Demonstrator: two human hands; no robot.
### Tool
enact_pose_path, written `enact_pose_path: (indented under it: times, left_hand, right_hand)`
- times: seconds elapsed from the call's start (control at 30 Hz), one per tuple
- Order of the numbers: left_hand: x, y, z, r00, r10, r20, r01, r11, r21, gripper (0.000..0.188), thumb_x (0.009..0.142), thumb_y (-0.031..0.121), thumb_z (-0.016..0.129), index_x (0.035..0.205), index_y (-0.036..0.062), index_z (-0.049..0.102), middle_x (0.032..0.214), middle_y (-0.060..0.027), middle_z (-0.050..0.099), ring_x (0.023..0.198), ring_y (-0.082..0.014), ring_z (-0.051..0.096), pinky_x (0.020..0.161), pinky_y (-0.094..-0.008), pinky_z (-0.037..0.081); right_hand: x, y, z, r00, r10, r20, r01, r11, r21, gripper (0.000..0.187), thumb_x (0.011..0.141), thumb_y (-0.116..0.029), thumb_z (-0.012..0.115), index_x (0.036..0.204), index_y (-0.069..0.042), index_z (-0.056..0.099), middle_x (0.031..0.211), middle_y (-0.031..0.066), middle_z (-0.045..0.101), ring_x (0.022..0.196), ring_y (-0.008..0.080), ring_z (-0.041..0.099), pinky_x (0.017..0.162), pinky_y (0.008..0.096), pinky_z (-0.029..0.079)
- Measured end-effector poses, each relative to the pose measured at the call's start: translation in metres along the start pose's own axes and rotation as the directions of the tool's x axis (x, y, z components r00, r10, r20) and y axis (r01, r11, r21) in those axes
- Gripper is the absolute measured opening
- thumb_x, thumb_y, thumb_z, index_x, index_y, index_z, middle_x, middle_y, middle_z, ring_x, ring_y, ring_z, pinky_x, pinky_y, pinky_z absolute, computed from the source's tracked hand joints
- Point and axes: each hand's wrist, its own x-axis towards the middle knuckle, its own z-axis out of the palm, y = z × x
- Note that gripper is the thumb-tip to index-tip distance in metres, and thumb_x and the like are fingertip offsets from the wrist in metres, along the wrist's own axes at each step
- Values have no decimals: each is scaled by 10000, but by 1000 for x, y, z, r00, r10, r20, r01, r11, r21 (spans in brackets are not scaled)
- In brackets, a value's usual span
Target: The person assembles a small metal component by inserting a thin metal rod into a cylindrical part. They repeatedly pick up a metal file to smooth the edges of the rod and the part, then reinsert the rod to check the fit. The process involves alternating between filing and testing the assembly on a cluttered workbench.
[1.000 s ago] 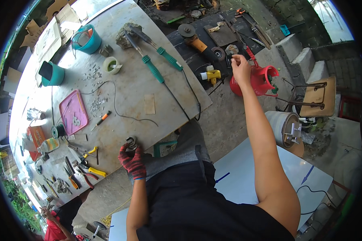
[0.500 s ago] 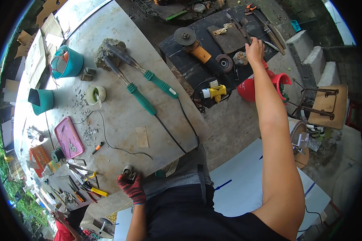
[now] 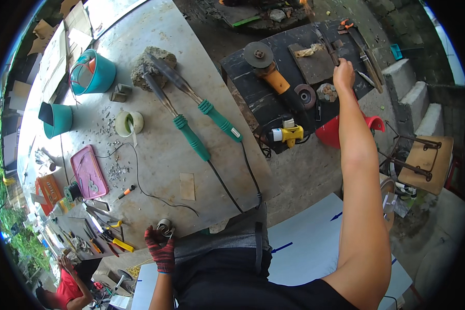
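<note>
My left hand [image 3: 160, 249], in a red and black work glove, rests at the near edge of the grey workbench [image 3: 201, 67] and grips a small roll of grey tape [image 3: 164, 226]. My bare right arm stretches far across to a low dark table [image 3: 279, 106]. My right hand [image 3: 343, 74] closes over a long thin metal tool [image 3: 328, 44] lying there, beside a rusty plate [image 3: 315, 64]. An orange-handled angle grinder [image 3: 266, 66] lies left of that hand.
Two green-handled soldering irons [image 3: 191, 137] rest on a stone block [image 3: 151, 63], cables trailing to the bench edge. Teal buckets [image 3: 90, 72], a tape roll [image 3: 128, 123], a pink tray [image 3: 89, 171], pliers [image 3: 113, 243], a yellow tool [image 3: 287, 133], a red bucket [image 3: 336, 133], a stool [image 3: 423, 160] and a person in red [image 3: 67, 289] surround me.
My right hand has reached farther out, past the red bucket, onto the dark table's long metal tool. The view has swung with it. My left hand stays at the bench edge.
</note>
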Motion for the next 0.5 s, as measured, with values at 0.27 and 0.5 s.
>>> enact_pose_path:
  times: [0.27,0.5]
  left_hand:
    - [-9,13,1,998,-68,-13,67,995,-68,803,772,-70,739,1498,100,443,1237,-42,607,1114,-157,615,1001,-334,509]
    - [2,1,-5,993,108,47,-85,931,-355,502,994,-34,538,1485,61,483,1374,-90,617,1237,-205,609,1089,-357,473]
  right_hand:
    - [4,-14,-18,973,-122,-194,142,985,95,310,921,-109,652,1220,-28,647,1155,207,654,1076,422,663,916,503,537]
    - [-77,-44,-108,921,-286,-264,351,903,249,328,954,-121,661,1236,31,587,1104,213,687,1012,339,699,910,431,543]
